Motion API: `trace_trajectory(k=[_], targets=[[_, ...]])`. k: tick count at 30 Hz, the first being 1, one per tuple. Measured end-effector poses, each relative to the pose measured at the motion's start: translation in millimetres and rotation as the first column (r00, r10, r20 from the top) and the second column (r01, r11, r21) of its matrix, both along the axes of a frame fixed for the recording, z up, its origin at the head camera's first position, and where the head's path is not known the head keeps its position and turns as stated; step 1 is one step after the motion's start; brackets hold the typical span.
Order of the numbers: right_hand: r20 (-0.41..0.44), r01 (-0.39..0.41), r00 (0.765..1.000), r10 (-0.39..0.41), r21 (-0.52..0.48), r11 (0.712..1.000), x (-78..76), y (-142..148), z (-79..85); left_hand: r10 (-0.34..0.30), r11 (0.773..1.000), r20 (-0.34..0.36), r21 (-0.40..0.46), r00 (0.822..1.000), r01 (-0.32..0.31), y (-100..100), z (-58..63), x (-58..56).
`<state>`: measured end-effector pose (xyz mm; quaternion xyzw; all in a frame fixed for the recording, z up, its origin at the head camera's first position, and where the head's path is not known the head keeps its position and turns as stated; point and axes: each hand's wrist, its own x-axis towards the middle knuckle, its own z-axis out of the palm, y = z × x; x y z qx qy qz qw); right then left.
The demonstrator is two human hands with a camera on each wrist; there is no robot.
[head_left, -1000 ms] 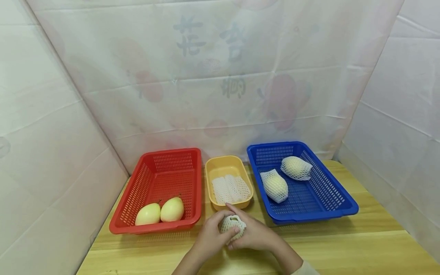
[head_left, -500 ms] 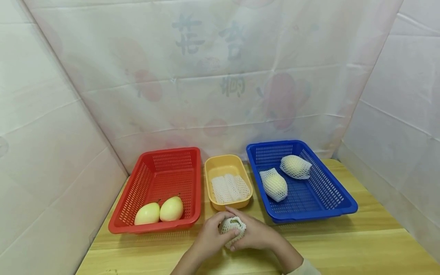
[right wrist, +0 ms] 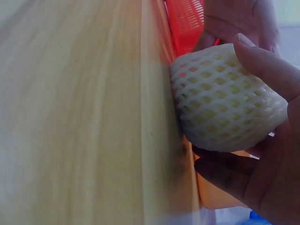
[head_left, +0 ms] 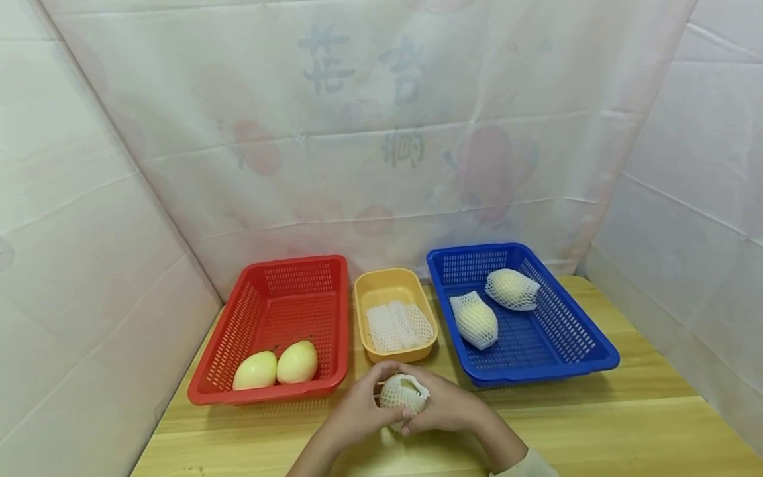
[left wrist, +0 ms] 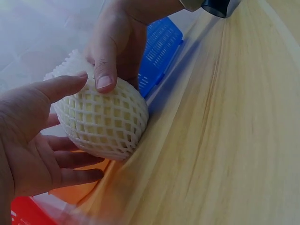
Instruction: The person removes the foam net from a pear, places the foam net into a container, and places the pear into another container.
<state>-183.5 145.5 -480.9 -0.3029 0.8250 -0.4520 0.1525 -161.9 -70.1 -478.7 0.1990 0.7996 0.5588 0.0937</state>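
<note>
While both forearms reach in from the near edge and converge, the left hand (head_left: 360, 409) and the right hand (head_left: 446, 403) meet around a pale yellow pear wrapped in white foam netting (head_left: 399, 395). It sits low over the pale wooden table (head_left: 572, 430), just in front of the small yellow plastic tray (head_left: 390, 278); whether it touches the wood cannot be told. The right hand grips it, thumb laid over the netting and fingers curved underneath. Looser by contrast, the left hand lies half spread, its thumb at the netting's upper part and its fingers almost straight along the lower side. Both thumbs point inward, their tips close together. The netting's ragged mouth faces upward. A light cuff (head_left: 524, 465) circles the right wrist. To the left stands the red perforated plastic basket (head_left: 208, 399), to the right the blue perforated plastic basket (head_left: 551, 370).
</note>
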Motion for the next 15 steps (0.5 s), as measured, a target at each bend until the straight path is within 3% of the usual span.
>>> trace_trajectory(k=[8,15], targets=[[-0.029,-0.035,0.999,0.034,-0.017,0.999,-1.2,0.1,3.0,0.022,0.998,-0.044,-0.05,0.999,-0.024,-1.3,3.2,0.1],[-0.077,0.02,0.997,-0.017,0.038,0.999,2.6,2.6,9.3,0.06,0.994,-0.092,-0.09,0.994,-0.069,-0.1,7.3,1.9]])
